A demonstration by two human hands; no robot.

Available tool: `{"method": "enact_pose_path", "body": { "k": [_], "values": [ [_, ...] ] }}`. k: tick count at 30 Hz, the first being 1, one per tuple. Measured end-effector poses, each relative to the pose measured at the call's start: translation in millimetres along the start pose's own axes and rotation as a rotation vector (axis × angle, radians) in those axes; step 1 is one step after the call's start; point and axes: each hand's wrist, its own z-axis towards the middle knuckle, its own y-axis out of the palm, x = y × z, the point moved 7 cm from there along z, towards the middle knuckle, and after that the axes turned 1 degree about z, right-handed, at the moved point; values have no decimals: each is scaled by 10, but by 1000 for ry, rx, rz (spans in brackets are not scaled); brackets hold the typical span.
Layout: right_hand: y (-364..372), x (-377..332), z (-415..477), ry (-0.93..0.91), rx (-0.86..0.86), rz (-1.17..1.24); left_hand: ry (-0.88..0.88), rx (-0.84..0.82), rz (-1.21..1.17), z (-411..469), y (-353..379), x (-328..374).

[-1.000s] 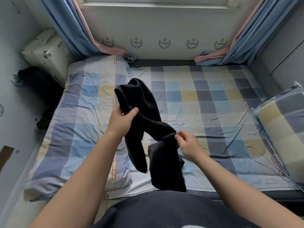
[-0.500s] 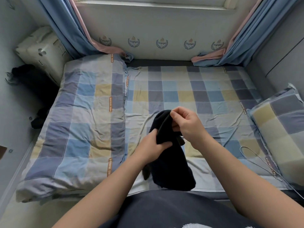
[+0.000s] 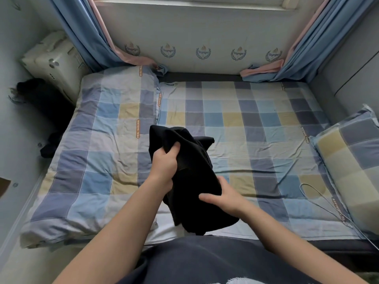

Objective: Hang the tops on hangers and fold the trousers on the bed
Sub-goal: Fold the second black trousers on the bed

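While it is bunched up above the near edge of the bed point(image 3: 256, 130), the black garment point(image 3: 190, 181) is held in the air by both hands. Its upper part is clenched in the left hand point(image 3: 164, 162), whose fingers are curled round a fold of cloth. Lower down, the cloth is grasped by the right hand point(image 3: 221, 195), the thumb laid across the front and the fingers hidden behind. Whether the garment is a top or trousers cannot be told. A folded checked quilt point(image 3: 98, 156) is laid on the left half of the bed, and a checked pillow point(image 3: 352, 160) is propped at the right. A thin wire hanger point(image 3: 300, 188) is seen on the sheet just beside the pillow, well apart from the garment.
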Motion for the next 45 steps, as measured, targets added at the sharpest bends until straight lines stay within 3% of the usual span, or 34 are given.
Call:
{"method": "enact_pose_path", "body": {
  "k": [4,7,10,14,17,19,25,28,32,37,41,45],
  "values": [
    [-171,4,160,-81,193,-123,-27,-4,-39,19,24,3],
    [-387,-143,213,-140,268,-88,11,-9,-28,71,-44,59],
    [-571,-296,240,-127,328,142,56,-119,84,69,-15,80],
    [-708,-460,384,25,339,563,28,-288,344,-116,164,-113],
    [-763,-625,449,109,335,702,-21,-527,380,-301,342,-334],
    [-796,-668,459,154,332,819,44,-599,455,-340,390,-367],
    [-787,-677,376,143,245,917,240,-329,531,-83,207,-259],
    [-804,-628,336,71,245,897,175,-250,506,-48,164,-212],
    [-682,-535,194,67,226,583,-21,-58,288,10,46,-254],
    [-125,-585,56,-60,-45,379,-70,-58,110,-21,139,-254],
    [-303,-463,209,-65,235,209,-101,-91,94,-12,147,-253],
    [-766,-337,335,-59,368,162,-117,-25,167,153,-156,-257]
  ]
}}
